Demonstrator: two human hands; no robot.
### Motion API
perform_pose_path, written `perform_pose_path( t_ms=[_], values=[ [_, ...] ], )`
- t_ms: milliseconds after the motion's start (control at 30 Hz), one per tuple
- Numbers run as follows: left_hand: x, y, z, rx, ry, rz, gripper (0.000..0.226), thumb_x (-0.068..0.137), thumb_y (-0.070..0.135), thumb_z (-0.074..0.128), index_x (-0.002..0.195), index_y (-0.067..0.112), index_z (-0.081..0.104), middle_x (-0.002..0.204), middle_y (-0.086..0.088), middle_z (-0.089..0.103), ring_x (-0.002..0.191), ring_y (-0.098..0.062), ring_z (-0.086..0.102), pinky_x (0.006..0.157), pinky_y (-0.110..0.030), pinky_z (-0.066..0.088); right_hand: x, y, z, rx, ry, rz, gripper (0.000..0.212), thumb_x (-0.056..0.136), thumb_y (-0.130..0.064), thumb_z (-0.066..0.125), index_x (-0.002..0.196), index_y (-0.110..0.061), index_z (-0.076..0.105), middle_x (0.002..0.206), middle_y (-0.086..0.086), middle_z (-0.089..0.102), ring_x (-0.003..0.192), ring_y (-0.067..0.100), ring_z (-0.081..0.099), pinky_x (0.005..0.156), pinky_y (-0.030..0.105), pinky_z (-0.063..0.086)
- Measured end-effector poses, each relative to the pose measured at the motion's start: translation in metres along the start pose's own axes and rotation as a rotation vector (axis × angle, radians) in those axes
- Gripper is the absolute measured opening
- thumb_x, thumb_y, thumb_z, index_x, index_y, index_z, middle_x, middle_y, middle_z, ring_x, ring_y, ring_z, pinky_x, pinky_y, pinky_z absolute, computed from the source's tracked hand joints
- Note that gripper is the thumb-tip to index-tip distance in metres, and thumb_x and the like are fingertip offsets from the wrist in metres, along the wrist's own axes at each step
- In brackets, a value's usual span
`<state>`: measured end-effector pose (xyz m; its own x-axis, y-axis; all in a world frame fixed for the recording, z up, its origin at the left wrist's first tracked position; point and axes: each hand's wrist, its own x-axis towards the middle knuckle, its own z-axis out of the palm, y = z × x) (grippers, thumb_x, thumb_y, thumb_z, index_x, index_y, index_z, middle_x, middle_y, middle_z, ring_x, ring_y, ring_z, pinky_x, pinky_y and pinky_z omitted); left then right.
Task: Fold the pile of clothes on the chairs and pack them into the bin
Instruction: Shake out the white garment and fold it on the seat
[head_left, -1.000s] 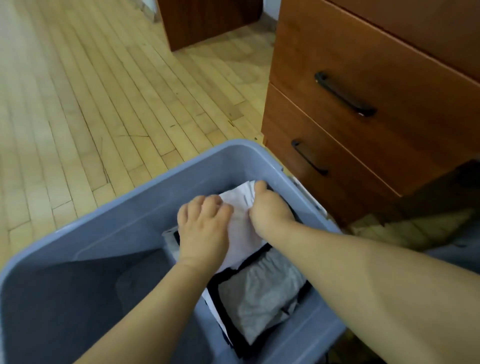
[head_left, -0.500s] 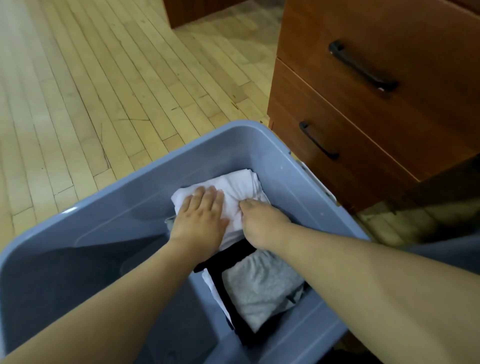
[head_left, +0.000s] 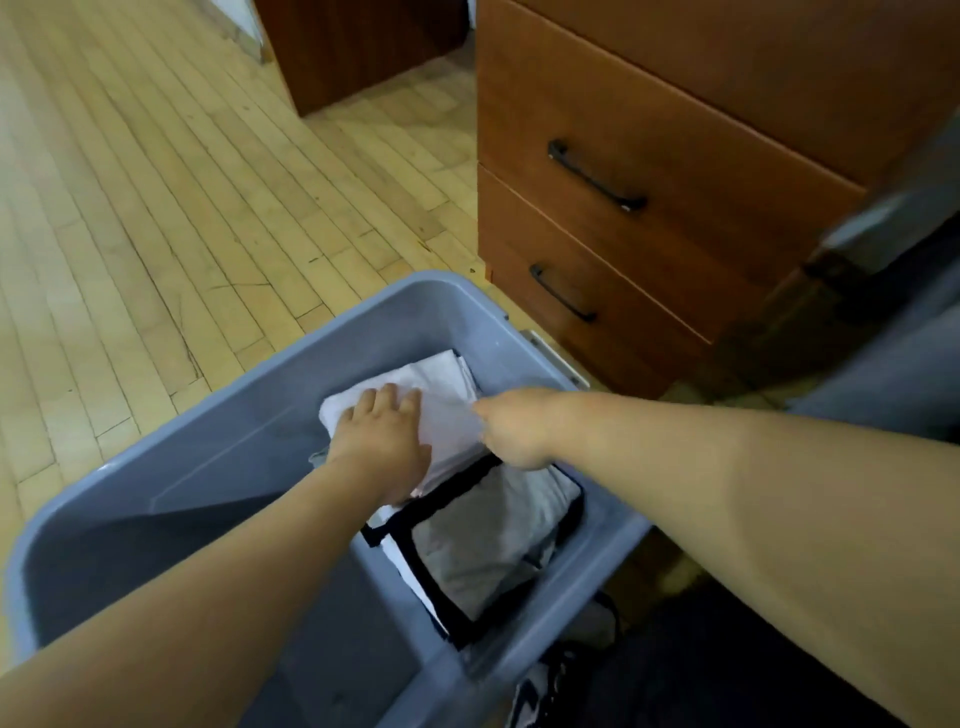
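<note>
White garment (head_left: 447, 387) flattened under left grip (head_left: 384, 441); right grip (head_left: 514, 431) at edge.

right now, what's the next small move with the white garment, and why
Probably press it flat and let go: the white garment already lies in the bin beside a grey garment, left hand flat on it, right hand at its edge.

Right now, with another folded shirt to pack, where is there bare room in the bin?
The bin floor is bare from its left wall to the garments. The right end is crowded: white folded garment, grey garment, left hand, right hand.
</note>
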<state>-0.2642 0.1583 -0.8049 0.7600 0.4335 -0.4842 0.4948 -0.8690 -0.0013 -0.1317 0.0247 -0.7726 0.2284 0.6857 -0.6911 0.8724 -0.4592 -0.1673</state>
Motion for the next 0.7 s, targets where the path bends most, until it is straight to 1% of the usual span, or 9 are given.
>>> perform_pose_path(
  t_ms=[67,100,133,233,333,400,500,567,700],
  values=[
    [-0.020,0.019,-0.022,0.018,0.038,0.050,0.065,0.099,0.046,0.052,0.154,0.018,0.032,0.153,-0.009,0.035,0.141,-0.032,0.034,0.111,-0.044,0.037,-0.038,0.001,-0.016,-0.047,0.034,0.010,0.029,0.107,-0.015,0.045,0.135,-0.012,0.051,0.135,0.013,0.058,0.114,0.034,0.060,0.080,0.038,0.048],
    [-0.030,0.029,-0.032,0.022,0.038,0.081,0.061,0.099,0.044,0.052,0.151,0.017,0.037,0.150,-0.008,0.038,0.138,-0.032,0.037,0.108,-0.043,0.040,-0.058,0.002,-0.023,-0.043,0.048,0.021,0.028,0.107,-0.016,0.045,0.133,-0.012,0.052,0.131,0.013,0.059,0.110,0.033,0.060,0.076,0.038,0.047],
    [-0.041,0.041,-0.042,0.032,0.044,0.122,0.058,0.099,0.043,0.052,0.149,0.018,0.039,0.148,-0.007,0.040,0.137,-0.031,0.039,0.105,-0.044,0.043,-0.079,0.005,-0.027,-0.030,0.072,0.039,0.028,0.107,-0.016,0.044,0.133,-0.011,0.053,0.130,0.013,0.059,0.110,0.034,0.060,0.077,0.038,0.047],
    [-0.073,0.079,-0.078,0.051,0.105,0.276,0.051,0.099,0.041,0.050,0.145,0.019,0.045,0.143,-0.007,0.047,0.134,-0.031,0.044,0.102,-0.047,0.047,-0.154,0.024,-0.031,0.068,0.115,0.115,0.026,0.109,-0.023,0.040,0.126,-0.010,0.053,0.133,0.012,0.056,0.116,0.033,0.057,0.095,0.041,0.049],
    [-0.113,0.125,-0.111,0.002,0.184,0.443,0.052,0.099,0.041,0.053,0.146,0.020,0.045,0.141,-0.005,0.049,0.130,-0.030,0.049,0.097,-0.046,0.050,-0.243,0.043,-0.016,0.264,0.247,0.206,0.045,0.108,-0.037,0.044,0.148,-0.016,0.046,0.150,0.007,0.050,0.133,0.028,0.050,0.109,0.040,0.043],
    [-0.141,0.160,-0.129,-0.049,0.266,0.556,0.054,0.100,0.040,0.055,0.149,0.022,0.042,0.140,-0.002,0.048,0.127,-0.027,0.051,0.093,-0.038,0.049,-0.301,0.056,0.004,0.383,0.347,0.284,0.054,0.104,-0.048,0.050,0.154,-0.028,0.042,0.152,-0.002,0.050,0.135,0.020,0.050,0.107,0.033,0.043],
    [-0.181,0.219,-0.147,-0.072,0.396,0.716,0.056,0.100,0.041,0.055,0.151,0.024,0.040,0.138,0.001,0.050,0.127,-0.023,0.050,0.094,-0.036,0.047,-0.379,0.082,0.045,0.479,0.524,0.375,0.054,0.098,-0.057,0.055,0.147,-0.036,0.049,0.145,-0.010,0.055,0.131,0.013,0.054,0.106,0.033,0.046],
    [-0.201,0.261,-0.153,-0.078,0.424,0.808,0.056,0.100,0.042,0.057,0.151,0.023,0.042,0.137,0.001,0.052,0.127,-0.022,0.050,0.096,-0.037,0.049,-0.426,0.100,0.077,0.556,0.606,0.436,0.052,0.098,-0.058,0.056,0.145,-0.038,0.050,0.142,-0.013,0.056,0.129,0.011,0.055,0.106,0.032,0.045],
    [-0.229,0.352,-0.155,-0.042,0.408,0.927,0.060,0.099,0.046,0.058,0.152,0.023,0.041,0.144,0.002,0.051,0.132,-0.020,0.050,0.105,-0.037,0.047,-0.506,0.137,0.140,0.686,0.657,0.587,0.055,0.097,-0.057,0.059,0.147,-0.038,0.046,0.147,-0.010,0.052,0.130,0.011,0.053,0.107,0.030,0.044]
  ],
)
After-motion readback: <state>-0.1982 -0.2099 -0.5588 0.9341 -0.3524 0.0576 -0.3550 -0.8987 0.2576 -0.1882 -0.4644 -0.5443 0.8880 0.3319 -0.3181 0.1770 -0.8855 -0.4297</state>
